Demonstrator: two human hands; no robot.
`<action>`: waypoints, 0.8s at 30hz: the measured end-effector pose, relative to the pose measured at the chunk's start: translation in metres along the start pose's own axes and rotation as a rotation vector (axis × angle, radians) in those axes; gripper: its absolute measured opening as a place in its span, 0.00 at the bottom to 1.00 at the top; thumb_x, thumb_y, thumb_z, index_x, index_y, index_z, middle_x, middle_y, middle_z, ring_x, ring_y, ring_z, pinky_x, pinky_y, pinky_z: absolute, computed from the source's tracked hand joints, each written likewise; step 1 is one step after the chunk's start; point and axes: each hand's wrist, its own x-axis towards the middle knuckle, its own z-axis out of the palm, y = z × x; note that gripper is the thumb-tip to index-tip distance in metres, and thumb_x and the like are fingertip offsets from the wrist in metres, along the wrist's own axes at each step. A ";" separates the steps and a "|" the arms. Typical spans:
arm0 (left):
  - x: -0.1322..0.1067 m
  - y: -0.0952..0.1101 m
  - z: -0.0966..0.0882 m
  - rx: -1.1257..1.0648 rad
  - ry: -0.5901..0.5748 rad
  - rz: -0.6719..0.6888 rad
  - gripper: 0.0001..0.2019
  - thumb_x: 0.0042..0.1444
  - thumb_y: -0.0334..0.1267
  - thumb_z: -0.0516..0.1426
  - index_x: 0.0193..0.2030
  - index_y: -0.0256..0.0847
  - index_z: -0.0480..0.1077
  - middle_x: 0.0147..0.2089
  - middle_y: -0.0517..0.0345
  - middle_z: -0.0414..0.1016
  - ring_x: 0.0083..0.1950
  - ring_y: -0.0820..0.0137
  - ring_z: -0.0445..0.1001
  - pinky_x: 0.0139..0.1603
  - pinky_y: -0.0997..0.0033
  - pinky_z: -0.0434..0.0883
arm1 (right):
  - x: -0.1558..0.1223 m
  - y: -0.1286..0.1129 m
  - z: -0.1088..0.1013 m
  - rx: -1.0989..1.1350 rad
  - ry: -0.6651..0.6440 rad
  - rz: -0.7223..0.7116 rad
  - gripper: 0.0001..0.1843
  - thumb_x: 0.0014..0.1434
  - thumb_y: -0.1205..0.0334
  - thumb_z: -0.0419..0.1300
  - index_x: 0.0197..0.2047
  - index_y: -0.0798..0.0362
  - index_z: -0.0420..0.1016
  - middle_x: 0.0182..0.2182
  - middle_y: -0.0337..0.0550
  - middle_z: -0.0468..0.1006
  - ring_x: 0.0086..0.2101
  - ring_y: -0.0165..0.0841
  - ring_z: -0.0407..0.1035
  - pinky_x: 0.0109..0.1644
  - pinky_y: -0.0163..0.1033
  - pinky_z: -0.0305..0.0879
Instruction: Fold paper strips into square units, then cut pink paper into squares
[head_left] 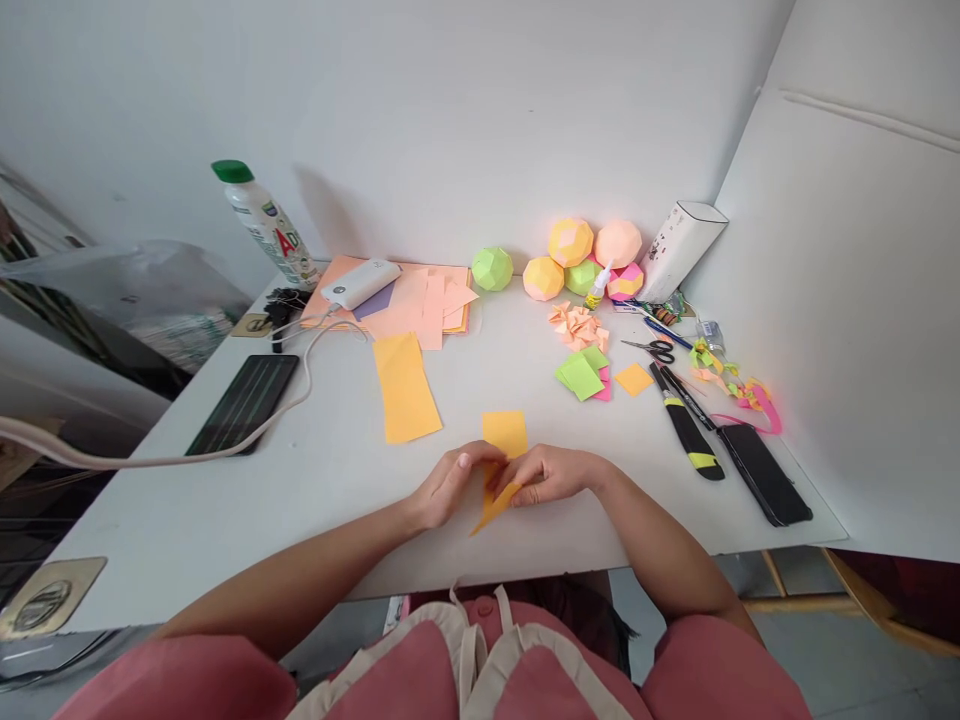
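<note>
A strip of orange-yellow paper (pixel 505 430) lies near the front of the desk, its near end lifted and folded towards me. Curled fingers of my left hand (pixel 450 482) press on the strip from the left, with the thumb raised above it. My right hand (pixel 553 473) has the folded part of the same strip between thumb and fingers. Both hands' fingertips meet over the paper and partly hide it. Left of them lies a larger orange-yellow sheet (pixel 407 388).
Faceted paper balls (pixel 571 243) stand by the wall. Folded peach pieces (pixel 577 328), green squares (pixel 581 375), scissors (pixel 660 351), a cutter knife (pixel 691 432) and a black case (pixel 763 475) lie right. A phone (pixel 244 405), cable (pixel 304 380), power bank (pixel 364 284) and bottle (pixel 270 225) are left.
</note>
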 end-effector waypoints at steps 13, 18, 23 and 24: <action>0.002 0.017 0.007 0.386 -0.091 0.193 0.23 0.66 0.39 0.39 0.24 0.38 0.65 0.29 0.51 0.68 0.35 0.67 0.68 0.38 0.67 0.69 | -0.003 0.017 0.008 0.347 0.681 0.312 0.16 0.52 0.50 0.61 0.37 0.53 0.68 0.28 0.38 0.73 0.28 0.30 0.68 0.31 0.36 0.65; 0.002 0.013 0.011 0.502 -0.105 0.333 0.16 0.62 0.30 0.45 0.25 0.38 0.66 0.28 0.53 0.70 0.33 0.69 0.67 0.35 0.69 0.69 | 0.008 0.016 0.028 -0.192 0.944 0.264 0.14 0.60 0.59 0.52 0.49 0.52 0.66 0.27 0.38 0.74 0.28 0.31 0.68 0.35 0.38 0.66; -0.005 0.012 0.009 0.718 0.036 0.468 0.07 0.58 0.28 0.51 0.35 0.36 0.70 0.37 0.50 0.76 0.45 0.62 0.70 0.44 0.62 0.71 | 0.006 0.018 0.033 -0.548 0.969 0.163 0.11 0.64 0.63 0.48 0.44 0.52 0.70 0.34 0.45 0.77 0.35 0.34 0.72 0.39 0.39 0.70; -0.006 0.012 0.009 0.760 0.046 0.484 0.06 0.58 0.28 0.52 0.36 0.36 0.71 0.38 0.50 0.76 0.46 0.61 0.71 0.44 0.62 0.72 | 0.005 0.018 0.032 -0.605 0.960 0.150 0.11 0.64 0.64 0.47 0.44 0.52 0.70 0.35 0.45 0.77 0.36 0.34 0.72 0.40 0.39 0.70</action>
